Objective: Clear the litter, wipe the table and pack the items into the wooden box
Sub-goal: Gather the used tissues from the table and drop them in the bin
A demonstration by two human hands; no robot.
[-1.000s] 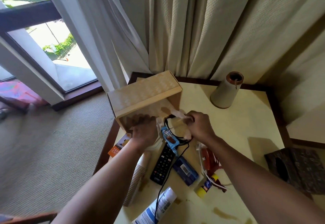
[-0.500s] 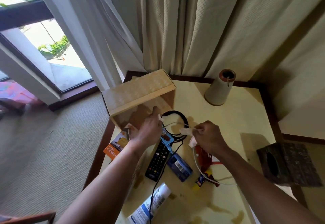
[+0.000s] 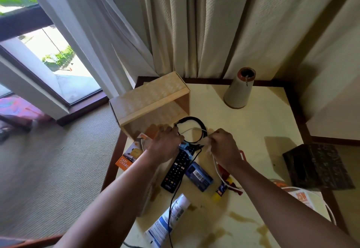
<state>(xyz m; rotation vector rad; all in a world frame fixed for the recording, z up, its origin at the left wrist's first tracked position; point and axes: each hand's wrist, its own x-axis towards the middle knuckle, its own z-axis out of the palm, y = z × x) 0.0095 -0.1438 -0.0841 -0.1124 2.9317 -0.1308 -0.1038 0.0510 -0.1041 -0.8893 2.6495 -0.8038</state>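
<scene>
The wooden box lies on its side at the table's back left, its opening facing me. My left hand and my right hand are just in front of it, above a coiled black cable. A thin white cable stretches between them; both hands pinch it, and the rest trails down from my right hand over a red wrapper. Below my hands lie a black remote, a blue pack, a yellow-capped stick and a white tube.
An orange charger box sits at the table's left edge, and a stack of paper cups is partly hidden under my left arm. A cone-shaped vase stands at the back. A dark tissue box is on the right. Brown spill stains mark the near tabletop.
Both hands have pulled back from the box's mouth toward me and moved apart. The white cable now stretches between them and the black coil is uncovered.
</scene>
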